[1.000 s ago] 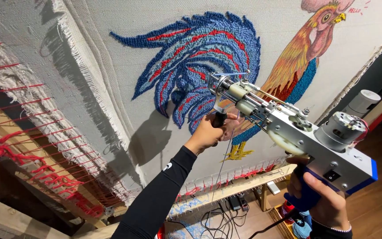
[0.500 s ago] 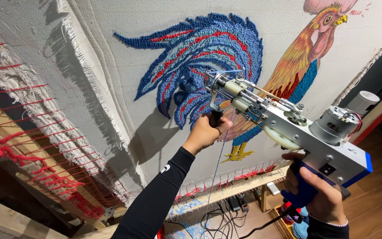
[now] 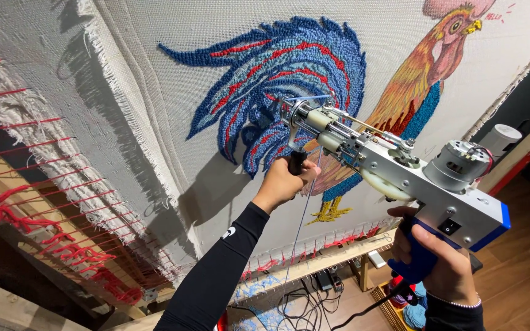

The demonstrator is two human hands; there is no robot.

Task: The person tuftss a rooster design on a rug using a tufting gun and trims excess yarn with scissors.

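- Left hand (image 3: 284, 181) is wrapped tight around the black front grip (image 3: 296, 162) of the tufting gun (image 3: 394, 171), fingers fully curled, black sleeve running back toward the camera.
- Right hand (image 3: 440, 263) is closed on the blue rear handle (image 3: 417, 257), lower and nearer the camera than the left one, so both hands are full and neither is loose.
- Gun's long axis runs from the right hand up and away to the needle end (image 3: 294, 113), which sits just past the left hand and is at the cloth or very close to it; I can't tell if it's actually punched in.
- Left hand is clearly the nearer one to the working end, pretty much right under the needle. Right hand is at the back, below the motor (image 3: 458, 162).
- Stretched cloth (image 3: 173, 55) is straight ahead of both hands, tilted in view, with a rooster design (image 3: 363, 86) on it. The needle end is on the tufted blue and red tail feathers (image 3: 265, 73); the orange body looks flat next to the tail.
- A strand of blue yarn (image 3: 299, 227) hangs from the gun, passing just right of the left wrist and down toward the floor.
- Wooden frame rail (image 3: 338, 254) runs below the hands, red threads (image 3: 44, 214) along the edge off to the left, yarn balls (image 3: 415, 309) on the floor under the right hand.
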